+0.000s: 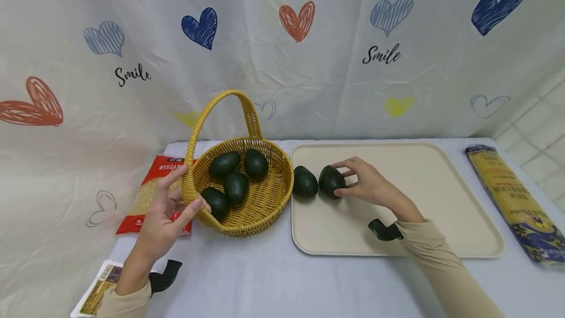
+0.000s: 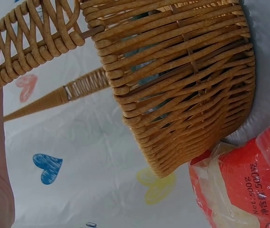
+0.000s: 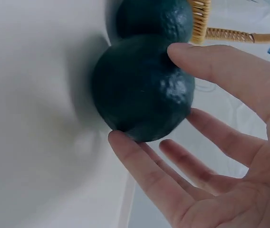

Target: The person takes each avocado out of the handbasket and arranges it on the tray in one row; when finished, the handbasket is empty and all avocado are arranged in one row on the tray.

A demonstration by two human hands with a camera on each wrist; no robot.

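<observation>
My left hand [image 1: 162, 220] holds the handle [image 1: 190, 171] of a yellow wicker basket [image 1: 270, 198], thumb and fingers on either side near the rim. Several dark green avocados [image 1: 236, 188] lie inside the basket. On the left end of a beige tray [image 1: 397, 220], my right hand [image 1: 371, 184] has thumb and fingertips around an avocado [image 3: 139, 90]. Another avocado [image 1: 304, 182] lies beside it, between it and the basket. In the left wrist view, the basket's woven side hides most of what it holds.
Left of the basket, partly behind my left hand, lies a red plastic food packet [image 1: 147, 190]. A white-edged package [image 1: 94, 296] sits under the left forearm. A long yellow and blue packet [image 1: 516, 200] lies right of the tray. Behind the table hangs a heart-printed curtain [image 1: 326, 87].
</observation>
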